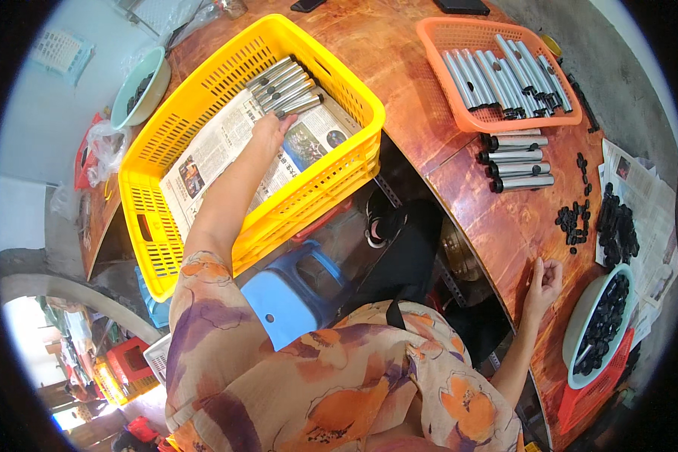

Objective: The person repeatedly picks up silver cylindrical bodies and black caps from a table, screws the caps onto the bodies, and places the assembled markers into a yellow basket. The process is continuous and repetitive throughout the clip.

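Observation:
My left hand point(270, 131) reaches into a yellow plastic crate point(252, 226), its fingers closed around the near end of a silver metal tube point(306, 104) with black end pieces. That tube is the closest of a row of similar tubes point(277, 77) lying side by side on newspaper point(217, 147) in the crate. Over the table's right part, my right hand point(544, 286) has curled fingers, thumb against forefinger. Whether something small is in it cannot be seen. Small black plastic pieces point(572, 220) lie just beyond it.
An orange basket point(467, 119) of tubes stands at the far right, with several tubes point(521, 170) before it. A pale green bowl point(570, 369) of black pieces is at right. Another bowl point(158, 94) stands far left. A blue stool point(267, 305) is below the crate.

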`<state>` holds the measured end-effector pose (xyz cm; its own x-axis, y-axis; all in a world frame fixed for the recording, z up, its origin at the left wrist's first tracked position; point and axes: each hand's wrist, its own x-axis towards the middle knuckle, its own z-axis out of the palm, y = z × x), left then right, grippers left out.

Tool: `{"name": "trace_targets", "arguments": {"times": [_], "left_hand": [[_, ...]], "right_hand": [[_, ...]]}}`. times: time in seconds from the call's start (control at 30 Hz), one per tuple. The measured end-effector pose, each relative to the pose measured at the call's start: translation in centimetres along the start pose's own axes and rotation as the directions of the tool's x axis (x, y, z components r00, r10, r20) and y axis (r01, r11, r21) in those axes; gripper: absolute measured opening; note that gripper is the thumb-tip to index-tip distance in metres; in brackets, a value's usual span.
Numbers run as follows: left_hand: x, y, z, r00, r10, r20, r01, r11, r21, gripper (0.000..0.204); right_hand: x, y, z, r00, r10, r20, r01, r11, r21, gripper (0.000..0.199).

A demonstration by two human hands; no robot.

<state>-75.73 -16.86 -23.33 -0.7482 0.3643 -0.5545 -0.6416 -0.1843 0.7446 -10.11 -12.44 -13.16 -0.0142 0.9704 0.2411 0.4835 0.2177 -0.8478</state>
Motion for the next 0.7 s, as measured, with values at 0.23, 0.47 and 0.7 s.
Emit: {"name": "trace_targets", "arguments": {"times": [0.23, 0.47, 0.7], "left_hand": [[-1.6, 0.4, 0.9, 0.999, 0.040, -0.035, -0.045, 0.986, -0.160, 0.028], [-2.0, 0.2, 2.5, 0.996, 0.013, -0.088, -0.028, 0.985, -0.167, 0.032], [-5.3, 0.2, 4.5, 0.998, 0.011, -0.054, -0.010, 1.000, 0.015, 0.030]], "right_hand": [[0.0, -0.1, -0.1, 1.000, 0.014, 0.024, -0.016, 0.998, 0.060, 0.017], [0.0, 0.1, -0.1, 1.000, 0.011, 0.028, -0.013, 0.998, 0.059, 0.016], [0.0, -0.2, 0.0, 1.000, -0.025, 0.013, 0.025, 0.998, 0.051, 0.015]]}}
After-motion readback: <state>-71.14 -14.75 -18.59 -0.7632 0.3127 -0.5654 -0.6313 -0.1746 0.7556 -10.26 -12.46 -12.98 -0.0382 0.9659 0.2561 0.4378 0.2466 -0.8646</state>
